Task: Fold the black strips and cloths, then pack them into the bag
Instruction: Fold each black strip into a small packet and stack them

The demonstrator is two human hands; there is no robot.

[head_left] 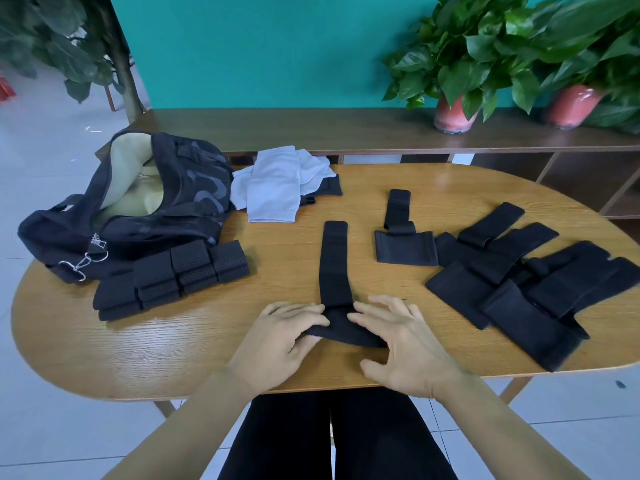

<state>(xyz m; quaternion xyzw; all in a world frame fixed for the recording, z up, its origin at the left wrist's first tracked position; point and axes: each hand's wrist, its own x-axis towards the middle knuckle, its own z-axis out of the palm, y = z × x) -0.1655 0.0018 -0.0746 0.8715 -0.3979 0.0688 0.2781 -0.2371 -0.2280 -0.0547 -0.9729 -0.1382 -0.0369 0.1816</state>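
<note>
**Both hands on the near end of a black strip at the table's front edge**

A long black strip [334, 268] lies on the oval wooden table [173, 358], running from the near edge away toward the far side, its near end joined to a wider black flap that is bunched up. The left hand [277, 336] has its grip closed on the left part of that flap, fingers curled over the cloth. The right hand [403, 344] rests with fingers spread and nearly straight, fingertips touching the flap's right part, its grip apart.

At the far left stands the black bag [145, 206], unzipped, its pale lining showing. Just in front of it sit folded black strips [173, 277] in a tight cluster, touching the bag's near side. To the right of the bag lies a pile of light grey cloths [277, 185], partly over a black piece.

Right of centre lies another black strip with flap [403, 237], flat and unfolded. At the right side a heap of unfolded black strips [519, 278] overlaps, reaching the table's edge.

Behind the table a wooden shelf [311, 129] carries two potted plants [460, 71] against a teal wall.
</note>
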